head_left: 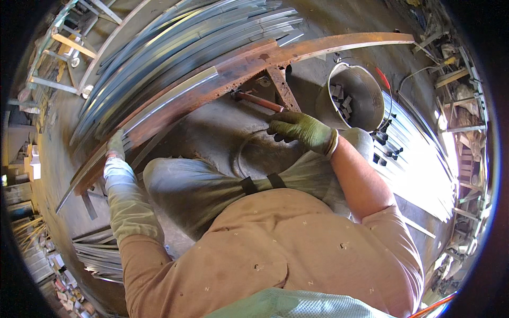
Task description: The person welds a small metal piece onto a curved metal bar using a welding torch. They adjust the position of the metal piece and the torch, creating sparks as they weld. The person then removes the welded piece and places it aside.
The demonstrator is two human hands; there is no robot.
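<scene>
My left hand (pixel 116 144), in a worn glove, is closed round a long silvery metal strip (pixel 175 94). The strip lies along a rusty steel beam (pixel 228 74) that slants across in front of me. My right hand (pixel 303 130), in a green glove, is curled at the near end of a reddish handle (pixel 260 101). A small dark head sits at the handle's far end, close under the beam, so it looks like a hammer. Part of the grip is hidden behind the glove. A rusty crosspiece (pixel 283 87) joins the beam just beyond this hand.
Many long metal profiles (pixel 196 40) lie stacked beyond the beam. At the right stands a metal bucket (pixel 366 106) with short cut pieces inside. Small dark pieces (pixel 386 146) and bright strips (pixel 424 180) lie beside it. More strips (pixel 98 252) rest on the floor at lower left.
</scene>
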